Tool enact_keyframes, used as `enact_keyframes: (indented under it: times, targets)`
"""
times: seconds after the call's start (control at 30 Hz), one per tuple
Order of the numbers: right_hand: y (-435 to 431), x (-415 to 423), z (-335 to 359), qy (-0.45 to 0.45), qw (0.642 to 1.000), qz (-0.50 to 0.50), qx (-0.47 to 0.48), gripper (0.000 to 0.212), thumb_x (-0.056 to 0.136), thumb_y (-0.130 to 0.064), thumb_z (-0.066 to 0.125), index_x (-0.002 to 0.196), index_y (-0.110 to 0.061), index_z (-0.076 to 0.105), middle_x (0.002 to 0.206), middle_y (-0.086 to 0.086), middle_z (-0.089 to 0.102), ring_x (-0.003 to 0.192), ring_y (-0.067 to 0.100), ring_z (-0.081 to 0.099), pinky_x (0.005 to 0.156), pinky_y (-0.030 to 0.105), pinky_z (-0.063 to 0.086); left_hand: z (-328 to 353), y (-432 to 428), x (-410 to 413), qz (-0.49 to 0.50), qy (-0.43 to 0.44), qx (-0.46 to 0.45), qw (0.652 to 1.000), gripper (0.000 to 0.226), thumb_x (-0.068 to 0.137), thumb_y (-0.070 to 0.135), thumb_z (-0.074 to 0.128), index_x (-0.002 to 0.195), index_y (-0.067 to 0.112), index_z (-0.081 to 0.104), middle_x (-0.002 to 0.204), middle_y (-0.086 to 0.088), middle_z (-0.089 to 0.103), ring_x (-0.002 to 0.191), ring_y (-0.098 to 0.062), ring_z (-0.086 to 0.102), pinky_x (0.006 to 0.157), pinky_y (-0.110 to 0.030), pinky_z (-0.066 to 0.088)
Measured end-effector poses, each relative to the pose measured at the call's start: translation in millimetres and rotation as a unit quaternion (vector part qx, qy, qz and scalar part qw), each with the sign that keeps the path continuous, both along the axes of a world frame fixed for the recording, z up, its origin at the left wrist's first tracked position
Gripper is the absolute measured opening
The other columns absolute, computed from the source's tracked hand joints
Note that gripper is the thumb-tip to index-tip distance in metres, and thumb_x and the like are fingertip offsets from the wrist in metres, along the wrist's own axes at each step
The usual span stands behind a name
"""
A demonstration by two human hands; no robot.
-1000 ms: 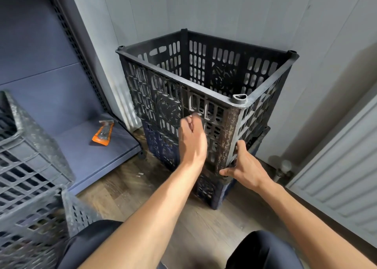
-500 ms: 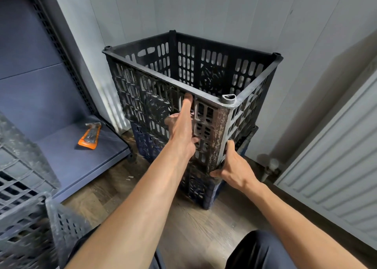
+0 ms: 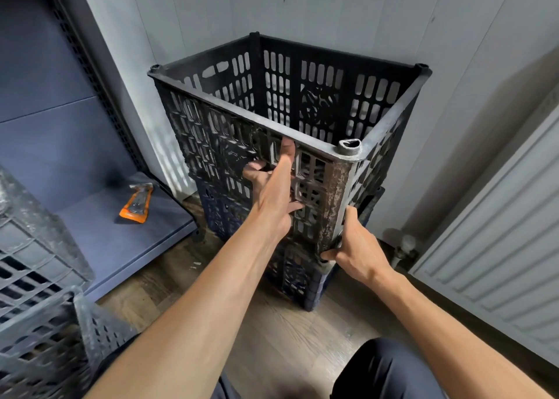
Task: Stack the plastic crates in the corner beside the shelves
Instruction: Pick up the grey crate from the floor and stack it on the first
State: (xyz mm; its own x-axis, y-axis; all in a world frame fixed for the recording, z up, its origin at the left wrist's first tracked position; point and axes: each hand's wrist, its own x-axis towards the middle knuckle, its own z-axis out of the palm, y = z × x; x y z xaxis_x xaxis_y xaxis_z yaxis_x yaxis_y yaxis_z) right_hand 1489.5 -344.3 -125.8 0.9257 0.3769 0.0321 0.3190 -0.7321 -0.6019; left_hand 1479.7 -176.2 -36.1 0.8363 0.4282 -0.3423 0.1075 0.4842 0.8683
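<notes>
A black slatted plastic crate [image 3: 242,112] sits on top of a dark blue crate [image 3: 298,280] in the corner of the room, slightly askew on it. My left hand [image 3: 272,196] lies against the black crate's front wall, one finger stretched up to just under the rim. My right hand [image 3: 357,247] grips the bottom of the crate's near, rust-stained corner post, thumb on the right wall. Two grey crates [image 3: 36,247] stand stacked at the left edge.
A blue metal shelf unit [image 3: 121,238] stands left of the stack, with an orange packet [image 3: 136,203] on its bottom board. A white radiator [image 3: 499,232] and its valve [image 3: 405,244] are on the right. Wood floor lies in front; my knees show at the bottom.
My left hand went from a closed fist to fingers laid out against the crate's front wall. My right hand has stayed on the lower corner. The stack looks unchanged.
</notes>
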Motion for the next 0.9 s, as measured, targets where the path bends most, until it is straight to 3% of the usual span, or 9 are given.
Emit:
enact_keyframes:
  times: [0.13,0.3,0.57,0.77,0.9]
  targets:
    - [-1.0,-8.8,-8.5,0.022,1.0,0.001,0.015,0.068,0.074,-0.02,0.082,0.111,-0.026,0.025,0.107,0.0,0.064,0.083,0.021,0.064,0.069,0.038,0.053,1.6,-5.9,-7.9,-0.017,0.003,0.019,1.0,0.062,0.079,0.063,0.067,0.104,0.034,0.019,0.102,0.01,0.037,0.118,-0.031,0.046,0.082,-0.052,0.054]
    - [-2.0,-8.9,-13.5,0.029,1.0,-0.002,0.006,0.072,0.074,-0.016,0.083,0.111,-0.03,0.023,0.11,0.003,0.065,0.089,0.026,0.066,0.069,0.036,0.052,-6.2,-2.6,-8.7,-0.022,0.019,0.024,0.999,0.071,0.079,0.064,0.065,0.124,0.025,0.024,0.111,0.005,0.039,0.12,-0.033,0.05,0.088,-0.06,0.053]
    - [-6.6,-6.8,-16.8,0.035,0.999,0.004,-0.001,0.069,0.074,-0.018,0.082,0.108,-0.026,0.023,0.11,0.006,0.066,0.084,0.026,0.065,0.07,0.043,0.055,-9.0,-12.2,-7.1,-0.01,0.018,0.019,1.0,0.064,0.081,0.061,0.066,0.116,0.025,0.027,0.114,0.004,0.041,0.116,-0.028,0.05,0.089,-0.059,0.052]
    - [-8.1,-8.4,-16.4,0.018,1.0,0.009,-0.008,0.072,0.074,-0.026,0.081,0.115,-0.03,0.023,0.123,0.009,0.064,0.095,0.034,0.065,0.076,0.049,0.056,-12.0,-11.7,-2.8,-0.015,0.027,0.017,0.999,0.054,0.083,0.058,0.065,0.106,0.029,0.026,0.119,0.002,0.038,0.115,-0.027,0.046,0.091,-0.058,0.05]
    - [-4.6,-6.9,-17.5,0.024,1.0,0.0,0.008,0.077,0.072,-0.022,0.084,0.12,-0.03,0.025,0.132,0.006,0.059,0.104,0.034,0.064,0.081,0.049,0.055,-13.0,-9.9,0.5,-0.005,0.039,0.028,0.999,0.057,0.083,0.057,0.065,0.113,0.026,0.028,0.121,0.003,0.04,0.11,-0.026,0.047,0.087,-0.054,0.052]
